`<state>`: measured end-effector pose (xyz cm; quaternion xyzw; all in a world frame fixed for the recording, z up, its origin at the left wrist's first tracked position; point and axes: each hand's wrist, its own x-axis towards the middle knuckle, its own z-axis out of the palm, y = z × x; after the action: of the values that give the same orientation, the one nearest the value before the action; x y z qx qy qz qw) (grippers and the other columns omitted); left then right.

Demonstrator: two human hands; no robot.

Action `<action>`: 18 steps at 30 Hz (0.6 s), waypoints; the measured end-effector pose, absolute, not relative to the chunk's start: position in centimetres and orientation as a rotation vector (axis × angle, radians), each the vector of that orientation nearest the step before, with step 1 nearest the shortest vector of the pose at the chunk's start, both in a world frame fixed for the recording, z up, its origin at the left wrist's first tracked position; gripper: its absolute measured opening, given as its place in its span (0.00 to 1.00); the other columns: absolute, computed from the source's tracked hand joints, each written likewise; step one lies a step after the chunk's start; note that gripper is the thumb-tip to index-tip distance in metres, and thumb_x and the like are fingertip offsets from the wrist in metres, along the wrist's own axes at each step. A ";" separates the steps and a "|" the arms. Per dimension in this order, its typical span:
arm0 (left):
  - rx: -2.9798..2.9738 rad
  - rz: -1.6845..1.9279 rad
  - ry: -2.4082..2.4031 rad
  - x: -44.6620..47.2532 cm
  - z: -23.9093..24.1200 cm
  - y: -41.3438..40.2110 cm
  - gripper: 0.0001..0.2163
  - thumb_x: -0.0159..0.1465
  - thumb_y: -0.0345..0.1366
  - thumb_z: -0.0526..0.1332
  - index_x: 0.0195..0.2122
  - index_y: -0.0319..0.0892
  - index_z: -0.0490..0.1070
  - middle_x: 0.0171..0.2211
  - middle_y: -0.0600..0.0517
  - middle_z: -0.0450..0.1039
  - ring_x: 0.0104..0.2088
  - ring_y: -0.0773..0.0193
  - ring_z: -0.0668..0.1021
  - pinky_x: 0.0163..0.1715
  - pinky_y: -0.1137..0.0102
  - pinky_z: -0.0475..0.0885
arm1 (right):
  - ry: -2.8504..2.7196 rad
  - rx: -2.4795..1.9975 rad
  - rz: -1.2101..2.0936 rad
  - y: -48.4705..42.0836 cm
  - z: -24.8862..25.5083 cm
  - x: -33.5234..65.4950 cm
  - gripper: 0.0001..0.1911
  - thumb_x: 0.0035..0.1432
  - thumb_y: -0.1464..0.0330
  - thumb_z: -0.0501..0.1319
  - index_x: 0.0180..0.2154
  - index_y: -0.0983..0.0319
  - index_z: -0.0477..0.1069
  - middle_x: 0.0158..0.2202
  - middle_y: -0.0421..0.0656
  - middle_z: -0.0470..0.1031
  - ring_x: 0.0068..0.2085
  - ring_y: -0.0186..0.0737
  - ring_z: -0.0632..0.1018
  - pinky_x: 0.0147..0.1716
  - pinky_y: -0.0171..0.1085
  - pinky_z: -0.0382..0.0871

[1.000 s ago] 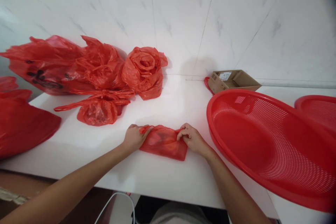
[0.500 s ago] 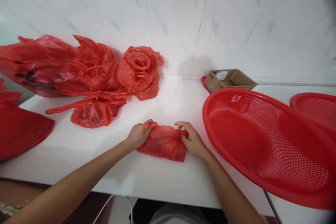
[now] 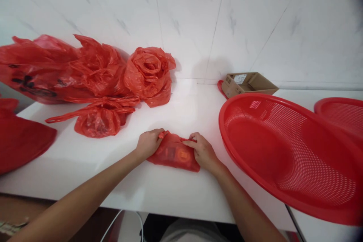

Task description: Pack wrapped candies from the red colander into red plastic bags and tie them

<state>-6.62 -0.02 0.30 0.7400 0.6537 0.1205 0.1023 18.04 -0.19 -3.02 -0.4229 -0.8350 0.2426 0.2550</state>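
Sitting on the white tabletop (image 3: 176, 191), a small, gathered red plastic bag (image 3: 96, 124) is left of the bare left hand (image 3: 149, 143), which pinches the upper-left corner of a low, see-through red plastic bag (image 3: 173, 155). That bag rests on the tabletop between the hands; the right hand (image 3: 204, 153) pinches its upper-right edge. Farther right is a large, oval, red perforated plastic basket (image 3: 259, 147).
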 end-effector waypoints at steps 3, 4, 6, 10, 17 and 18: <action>2.241 0.306 1.952 -6.8 -0.3 0.4 0.15 0.67 0.40 0.46 0.36 0.45 0.72 0.35 0.50 0.79 0.32 0.57 0.77 0.34 0.67 0.64 | -2.311 -1.218 0.558 -0.3 -3.2 17.6 0.24 0.58 0.79 0.50 0.48 0.51 0.74 0.46 0.43 0.66 0.42 0.41 0.67 0.38 0.36 0.61; 2.256 0.300 1.953 -6.8 -0.4 0.5 0.15 0.67 0.39 0.46 0.36 0.45 0.72 0.34 0.49 0.79 0.32 0.57 0.77 0.36 0.66 0.65 | -2.320 -1.236 0.536 -0.3 -3.3 17.5 0.24 0.58 0.78 0.50 0.47 0.51 0.74 0.46 0.43 0.66 0.42 0.41 0.67 0.38 0.37 0.61; 2.277 0.304 1.943 -6.9 -0.6 0.5 0.14 0.66 0.38 0.48 0.36 0.44 0.72 0.34 0.47 0.78 0.33 0.56 0.77 0.41 0.64 0.65 | -2.338 -1.259 0.502 -0.4 -3.3 17.3 0.24 0.59 0.78 0.50 0.47 0.51 0.74 0.46 0.43 0.66 0.42 0.41 0.67 0.38 0.37 0.61; 2.256 0.361 1.910 -7.1 -0.6 0.3 0.12 0.65 0.39 0.50 0.37 0.43 0.72 0.35 0.45 0.77 0.38 0.53 0.77 0.47 0.60 0.63 | -2.273 -1.232 0.586 -0.8 -2.7 17.5 0.24 0.58 0.77 0.49 0.49 0.52 0.73 0.45 0.44 0.65 0.41 0.40 0.67 0.40 0.38 0.62; 1.987 0.473 1.807 -8.4 1.8 -0.4 0.21 0.66 0.51 0.47 0.28 0.45 0.71 0.29 0.53 0.76 0.32 0.59 0.76 0.34 0.68 0.68 | -1.779 -1.338 0.983 -1.3 -1.4 17.5 0.14 0.66 0.61 0.46 0.46 0.57 0.66 0.27 0.37 0.64 0.28 0.36 0.67 0.30 0.34 0.61; 1.942 0.484 1.816 -9.0 2.2 -0.5 0.21 0.65 0.52 0.48 0.28 0.45 0.71 0.28 0.53 0.76 0.31 0.59 0.76 0.33 0.68 0.68 | -1.777 -1.390 0.978 -1.4 -1.4 17.5 0.14 0.67 0.59 0.46 0.43 0.57 0.65 0.23 0.35 0.61 0.25 0.36 0.65 0.27 0.34 0.58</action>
<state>-8.95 -0.50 2.15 0.7012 0.6560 0.1747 0.2177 17.48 -1.38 -1.42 -0.5327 -0.6811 0.3746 0.3346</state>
